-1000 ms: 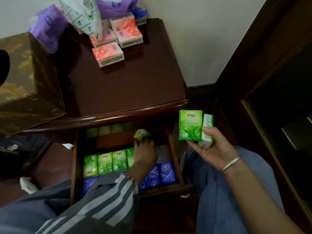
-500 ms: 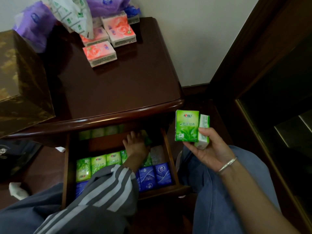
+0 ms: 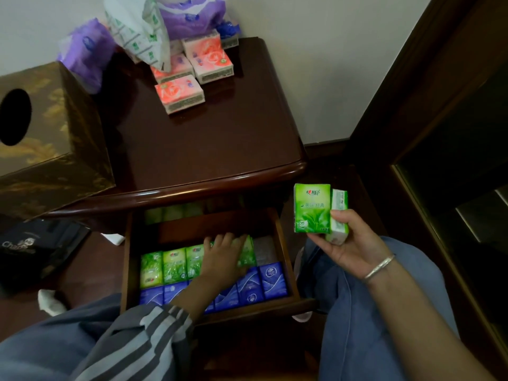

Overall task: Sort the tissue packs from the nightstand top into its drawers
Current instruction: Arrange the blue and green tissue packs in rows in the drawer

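Left grip point(image 3: 221, 257) flat-fingered on a green pack point(image 3: 248, 253) in the drawer point(image 3: 286, 254), clasping nothing; right grip point(image 3: 349, 243) curled round two upright green packs point(image 3: 312, 209). Pink packs point(image 3: 180, 96) lie on tabletop point(image 3: 209, 144).

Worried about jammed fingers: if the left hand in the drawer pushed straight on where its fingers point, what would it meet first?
Bare floor of the drawer lies just ahead of the left hand; beyond, probably its back wall, though that end is dark.

Bare drawer floor point(image 3: 192, 226) lies behind the green packs point(image 3: 174, 266).
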